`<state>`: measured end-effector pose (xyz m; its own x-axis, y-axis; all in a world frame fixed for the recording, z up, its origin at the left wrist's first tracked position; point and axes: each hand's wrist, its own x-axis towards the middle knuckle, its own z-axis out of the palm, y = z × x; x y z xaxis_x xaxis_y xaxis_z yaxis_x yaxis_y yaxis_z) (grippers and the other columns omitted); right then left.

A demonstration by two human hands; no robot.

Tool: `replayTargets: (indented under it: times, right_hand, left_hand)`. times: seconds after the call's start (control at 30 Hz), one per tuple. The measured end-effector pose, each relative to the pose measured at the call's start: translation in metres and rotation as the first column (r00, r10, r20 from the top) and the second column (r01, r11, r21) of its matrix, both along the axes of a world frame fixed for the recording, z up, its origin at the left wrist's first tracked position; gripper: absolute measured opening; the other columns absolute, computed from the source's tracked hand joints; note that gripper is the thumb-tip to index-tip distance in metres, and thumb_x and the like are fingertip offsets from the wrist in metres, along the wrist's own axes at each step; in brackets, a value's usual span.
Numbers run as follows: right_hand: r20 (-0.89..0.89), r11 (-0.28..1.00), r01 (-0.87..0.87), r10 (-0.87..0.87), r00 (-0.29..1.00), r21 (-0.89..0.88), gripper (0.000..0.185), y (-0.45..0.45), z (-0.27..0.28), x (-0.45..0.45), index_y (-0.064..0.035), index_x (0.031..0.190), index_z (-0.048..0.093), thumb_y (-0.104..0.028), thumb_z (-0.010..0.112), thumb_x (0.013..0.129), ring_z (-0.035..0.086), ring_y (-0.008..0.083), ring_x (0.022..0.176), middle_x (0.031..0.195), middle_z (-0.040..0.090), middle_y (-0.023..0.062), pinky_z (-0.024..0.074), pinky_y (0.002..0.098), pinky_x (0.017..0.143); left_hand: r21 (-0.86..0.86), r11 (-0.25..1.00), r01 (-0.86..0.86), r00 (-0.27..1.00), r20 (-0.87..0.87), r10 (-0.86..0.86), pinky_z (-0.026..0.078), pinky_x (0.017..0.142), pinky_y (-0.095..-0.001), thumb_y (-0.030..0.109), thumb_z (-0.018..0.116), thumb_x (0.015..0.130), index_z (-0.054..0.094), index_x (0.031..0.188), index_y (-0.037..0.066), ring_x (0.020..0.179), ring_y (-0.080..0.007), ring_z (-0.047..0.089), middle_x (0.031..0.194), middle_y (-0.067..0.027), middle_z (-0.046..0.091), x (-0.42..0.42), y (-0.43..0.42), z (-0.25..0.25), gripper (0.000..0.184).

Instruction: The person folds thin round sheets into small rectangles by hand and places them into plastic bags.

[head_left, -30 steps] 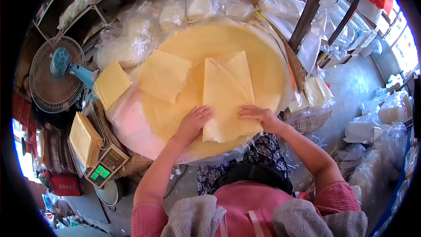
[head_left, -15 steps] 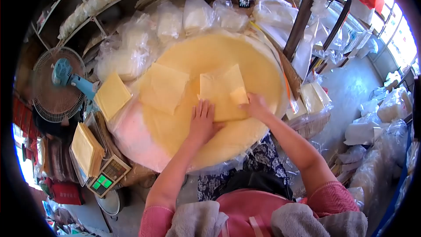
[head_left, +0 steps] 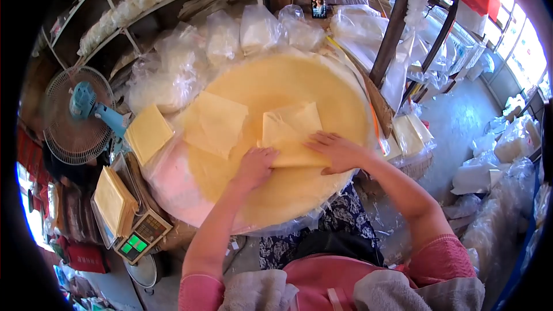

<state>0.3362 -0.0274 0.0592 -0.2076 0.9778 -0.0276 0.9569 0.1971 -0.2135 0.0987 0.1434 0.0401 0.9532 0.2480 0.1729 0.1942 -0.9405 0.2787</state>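
Note:
A thin pale-yellow sheet (head_left: 292, 125), partly folded, lies on a large round layer of yellow sheets (head_left: 288, 196). Its near part makes a raised fold between my two hands. My left hand (head_left: 257, 167) is closed on the left end of this fold, fingers together. Over the right end lies my right hand (head_left: 337, 152), fingers stretched and apart, thumb toward me. A separate square-looking yellow sheet (head_left: 216, 122) lies left of the folded one. What is under my palms is hidden.
At left are a stack of yellow sheets (head_left: 148, 133), another stack (head_left: 114, 200) on a digital scale (head_left: 144, 236), and a fan (head_left: 79, 112). Filled plastic bags (head_left: 259, 30) line the far edge. A phone (head_left: 318, 6) stands behind them. A dark post (head_left: 393, 31) rises at right.
My right hand has left the small folded corner and now lies spread over the fold. My left hand has shifted slightly down and left. The sheet's near part is raised into a fold.

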Motion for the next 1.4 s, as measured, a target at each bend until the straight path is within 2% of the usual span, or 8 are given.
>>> replayTargets:
  times: [0.13,0.27,0.5,0.7,0.8,1.0,1.2,1.4]
  right_hand:
    - [-0.471,0.999,0.031,-0.008,0.882,0.039,0.058,-0.047,-0.023,0.006,-0.0078,0.13,0.049,-0.03,0.067,0.079,0.047,0.033,0.12,0.13,0.051,0.0172,0.0384,0.0394,0.1]
    - [-0.471,0.843,0.46,-0.538,0.7,-0.279,0.03,-0.039,0.007,-0.01,-0.0056,0.108,0.063,-0.026,0.06,0.086,0.062,0.0294,0.088,0.093,0.065,0.016,0.0474,0.0377,0.078]
    - [-0.387,0.664,0.742,-0.711,0.587,-0.093,0.042,0.009,-0.011,-0.006,-0.0035,0.074,0.057,-0.043,0.053,0.088,0.061,0.0375,0.074,0.073,0.063,0.0183,0.0468,0.0454,0.065]
    - [-0.334,0.662,0.744,-0.685,0.647,0.084,0.045,0.023,-0.038,0.001,-0.0038,0.067,0.052,-0.044,0.057,0.086,0.062,0.0312,0.063,0.061,0.058,0.0149,0.0464,0.0433,0.06]
    - [-0.294,0.672,0.727,-0.73,0.617,-0.144,0.039,0.025,-0.026,0.005,-0.0029,0.088,0.062,-0.041,0.058,0.084,0.062,0.0367,0.079,0.083,0.065,0.0182,0.0477,0.047,0.069]
    - [0.016,0.794,0.387,-0.446,0.895,0.468,0.06,0.04,-0.012,-0.017,-0.0134,0.139,0.035,-0.034,0.056,0.086,0.036,0.0347,0.129,0.139,0.038,0.0155,0.0315,0.0451,0.104]
    - [0.087,0.898,0.344,-0.379,0.921,0.274,0.056,0.045,-0.054,-0.022,-0.0152,0.139,0.038,-0.041,0.048,0.09,0.018,0.0374,0.137,0.147,0.027,0.0138,0.0157,0.0574,0.108]
    - [0.084,0.957,0.162,-0.187,0.979,0.241,0.067,0.021,-0.025,-0.036,-0.0211,0.138,0.042,-0.058,0.052,0.083,0.014,0.0384,0.138,0.15,0.022,0.0099,0.0119,0.0655,0.105]
  left_hand:
    - [-0.317,0.944,-0.092,0.994,0.028,0.107,0.046,0.085,-0.0368,0.017,0.065,0.08,0.056,0.109,0.002,0.094,-0.0288,0.061,0.098,-0.0139,0.065,-0.033,-0.026,0.024,0.033]
    - [-0.697,0.699,-0.161,0.886,0.21,0.414,0.048,0.065,-0.0352,0.024,0.059,0.089,0.052,0.1,0.0,0.074,-0.0272,0.061,0.082,-0.0145,0.063,-0.026,-0.033,0.002,0.028]
    - [-0.451,0.712,-0.538,0.692,0.246,0.679,0.047,0.059,-0.0407,0.032,0.055,0.092,0.05,0.11,0.004,0.062,-0.0307,0.059,0.068,-0.0135,0.059,0.026,-0.02,-0.026,0.034]
    - [-0.075,0.821,-0.566,0.805,0.166,0.57,0.045,0.088,-0.0431,0.038,0.052,0.091,0.046,0.128,0.004,0.112,-0.03,0.053,0.125,-0.0178,0.052,0.032,-0.015,-0.025,0.051]
    - [0.097,0.89,-0.446,0.891,0.148,0.43,0.03,0.105,-0.0494,0.041,0.049,0.092,0.04,0.137,0.007,0.135,-0.0315,0.03,0.147,-0.0164,0.029,0.041,-0.019,-0.043,0.057]
    - [0.085,0.895,-0.439,0.893,0.155,0.423,0.019,0.11,-0.0543,0.041,0.045,0.093,0.038,0.139,0.01,0.138,-0.031,0.023,0.149,-0.0156,0.027,0.042,-0.026,-0.047,0.056]
    - [-0.134,0.932,-0.337,0.928,0.123,0.353,0.018,0.11,-0.0548,0.032,0.048,0.092,0.044,0.134,0.006,0.138,-0.0304,0.025,0.144,-0.0164,0.034,0.03,-0.018,-0.036,0.05]
    - [0.26,0.735,-0.627,0.779,0.249,0.576,0.022,0.108,-0.0533,0.022,0.057,0.083,0.048,0.125,0.0,0.132,-0.0375,0.03,0.137,-0.0205,0.039,-0.009,0.027,-0.012,0.048]
